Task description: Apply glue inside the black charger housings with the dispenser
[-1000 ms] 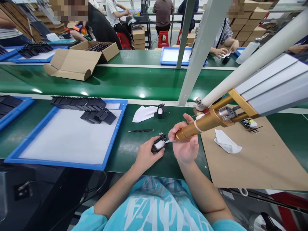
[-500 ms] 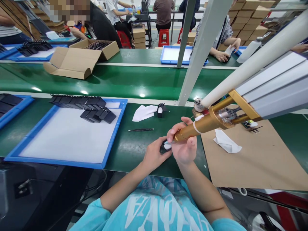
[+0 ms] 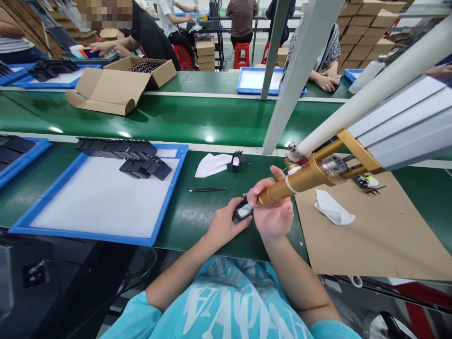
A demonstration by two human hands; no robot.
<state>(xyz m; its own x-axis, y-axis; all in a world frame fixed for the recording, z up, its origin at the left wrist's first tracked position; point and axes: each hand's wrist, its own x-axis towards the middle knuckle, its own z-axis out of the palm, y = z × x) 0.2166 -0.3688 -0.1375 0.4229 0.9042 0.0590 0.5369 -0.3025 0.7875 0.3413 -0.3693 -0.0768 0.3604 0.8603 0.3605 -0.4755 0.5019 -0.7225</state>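
Note:
My left hand [image 3: 224,225] is closed on a small black plastic case [image 3: 241,210] with a white part showing inside it. My right hand [image 3: 273,214] wraps loosely round the lower end of a gold tubular tool [image 3: 282,189], its fingertips close to the case. The tool slants down from the upper right, and its narrow tip reaches the case's side; whether it touches is hidden by my fingers. Beyond my hands stands another black case [image 3: 236,163] beside a white cloth [image 3: 212,165]. Black tweezers [image 3: 207,189] lie on the green bench to the left.
A blue-rimmed tray [image 3: 154,228] on the left holds several black cases [image 3: 141,155]. On the right, brown cardboard [image 3: 370,245] carries a white cloth [image 3: 334,207] and a small circuit part [image 3: 369,183]. A metal post [image 3: 282,108] rises behind the tool. Co-workers sit across the green conveyor [image 3: 169,113].
The black case has turned in my left hand, so more of its outline and white inside show. My right hand has shifted slightly on the gold tool. Across the conveyor, co-workers' hands have moved.

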